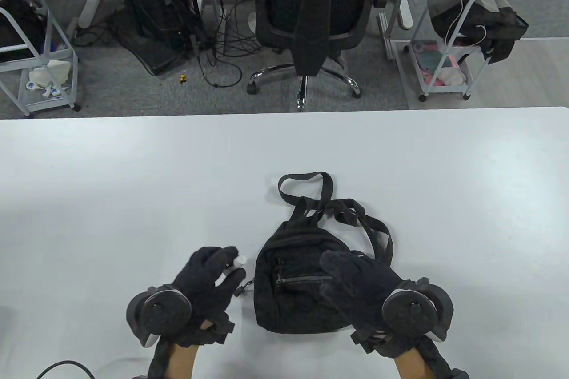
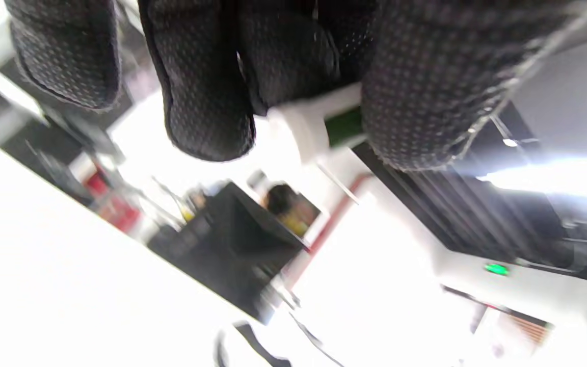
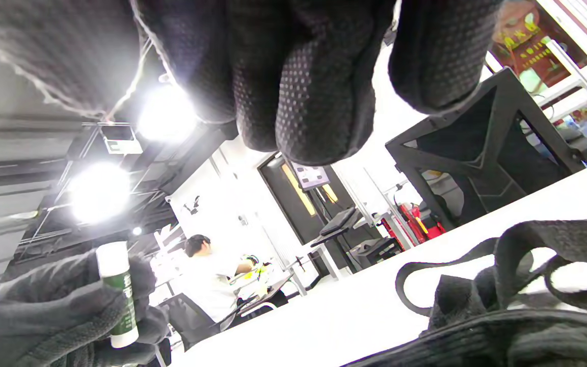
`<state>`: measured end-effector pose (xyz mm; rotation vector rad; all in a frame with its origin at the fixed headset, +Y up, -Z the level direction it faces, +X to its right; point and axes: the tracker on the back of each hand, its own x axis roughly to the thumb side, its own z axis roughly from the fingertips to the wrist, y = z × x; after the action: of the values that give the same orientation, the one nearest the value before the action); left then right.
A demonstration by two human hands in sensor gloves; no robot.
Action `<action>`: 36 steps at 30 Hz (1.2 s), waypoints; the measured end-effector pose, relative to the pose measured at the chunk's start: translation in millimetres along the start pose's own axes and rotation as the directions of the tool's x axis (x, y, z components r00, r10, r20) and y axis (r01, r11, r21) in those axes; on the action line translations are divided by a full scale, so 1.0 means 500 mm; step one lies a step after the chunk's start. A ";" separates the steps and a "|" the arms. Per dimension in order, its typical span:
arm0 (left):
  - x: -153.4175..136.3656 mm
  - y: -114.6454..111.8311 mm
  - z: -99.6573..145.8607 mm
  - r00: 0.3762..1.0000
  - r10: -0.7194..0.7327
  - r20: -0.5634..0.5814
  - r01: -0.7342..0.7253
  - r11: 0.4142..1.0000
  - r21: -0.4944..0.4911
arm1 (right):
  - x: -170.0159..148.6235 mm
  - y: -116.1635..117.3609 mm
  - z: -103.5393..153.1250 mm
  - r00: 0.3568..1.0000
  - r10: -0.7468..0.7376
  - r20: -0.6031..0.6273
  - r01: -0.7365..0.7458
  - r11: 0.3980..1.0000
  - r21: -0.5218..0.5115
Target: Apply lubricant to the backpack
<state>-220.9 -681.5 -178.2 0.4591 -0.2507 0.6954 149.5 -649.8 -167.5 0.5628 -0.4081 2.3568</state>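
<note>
A small black backpack lies flat on the white table, straps trailing to the far side; the straps also show in the right wrist view. My left hand is just left of the backpack and grips a small green lubricant stick with a white cap. The stick shows in the right wrist view and between my fingers in the left wrist view. My right hand rests flat on the backpack's right half, fingers spread over the front pocket zipper.
A zipper pull sticks out from the backpack's left edge near my left hand. Beyond the table's far edge stand a black office chair, wire carts and cables on the floor.
</note>
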 end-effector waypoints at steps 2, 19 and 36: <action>-0.038 0.021 -0.001 0.995 -0.070 -0.074 0.073 0.997 0.034 | -0.005 -0.001 -0.001 1.000 -0.008 -0.008 0.008 1.000 0.006; -0.231 0.018 0.024 0.724 -0.302 -0.620 0.251 0.953 -0.170 | 0.005 0.009 -0.001 0.999 -0.035 0.030 0.033 0.997 0.073; -0.250 0.000 0.029 0.669 -0.391 -0.632 0.280 0.920 -0.273 | 0.029 0.025 0.001 0.997 0.001 0.075 -0.011 0.992 0.129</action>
<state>-314.9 -758.3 -211.8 0.0679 0.4758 0.4290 131.2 -651.4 -161.5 0.7132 -0.2919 2.3859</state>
